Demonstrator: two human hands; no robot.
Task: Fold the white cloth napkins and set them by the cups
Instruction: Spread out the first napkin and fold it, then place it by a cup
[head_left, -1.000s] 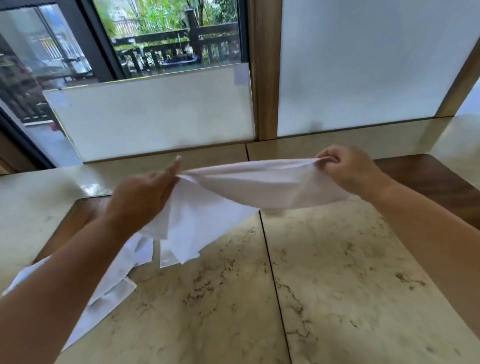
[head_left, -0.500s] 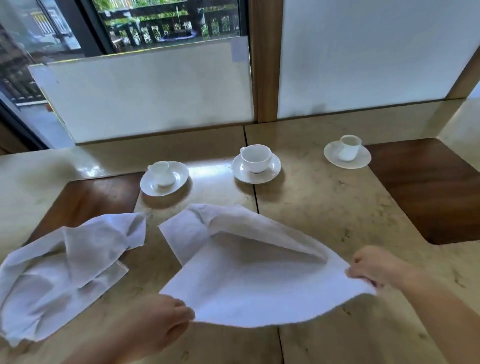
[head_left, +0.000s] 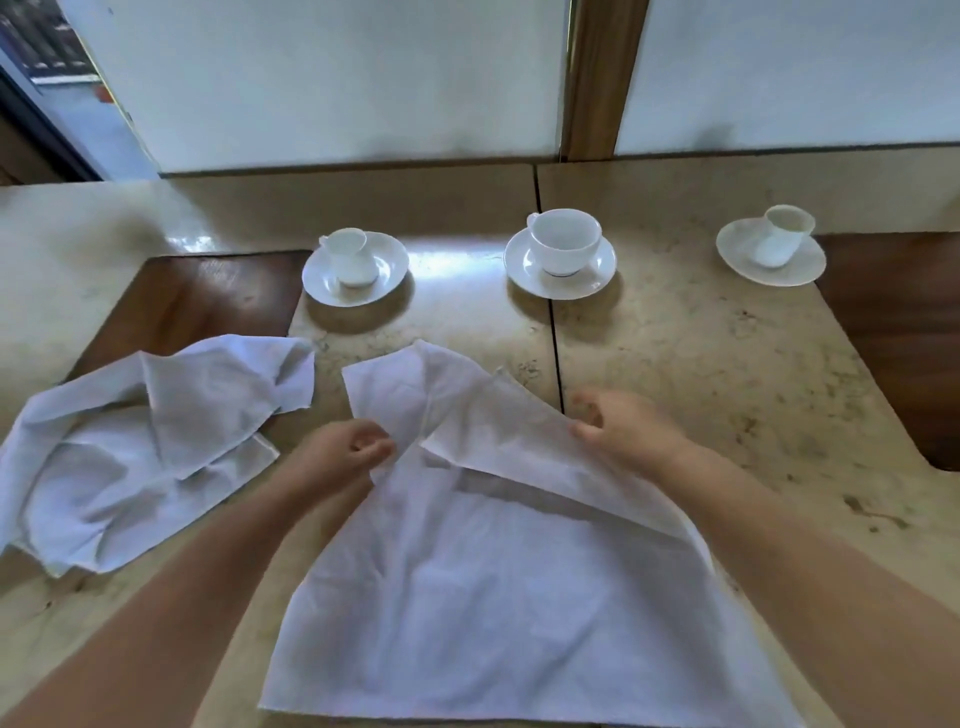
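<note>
A white cloth napkin (head_left: 498, 587) lies spread on the marble table in front of me, its far right part folded over toward the middle. My right hand (head_left: 621, 428) pinches the folded flap's edge at the far right. My left hand (head_left: 343, 452) rests on the napkin's left edge, fingers curled, seemingly pinching the cloth. A crumpled pile of white napkins (head_left: 145, 441) sits to the left. Three white cups on saucers stand in a row beyond: the left cup (head_left: 353, 257), the middle cup (head_left: 563, 241) and the right cup (head_left: 782, 236).
The marble table (head_left: 727, 374) has dark wooden insets at the left (head_left: 202, 301) and right (head_left: 904, 332). A frosted window panel and a wooden post (head_left: 597, 78) rise behind the cups.
The napkin, held up stretched between both hands a second ago, now lies on the table. Both hands moved from its near corners to its far part, with a flap folded over.
</note>
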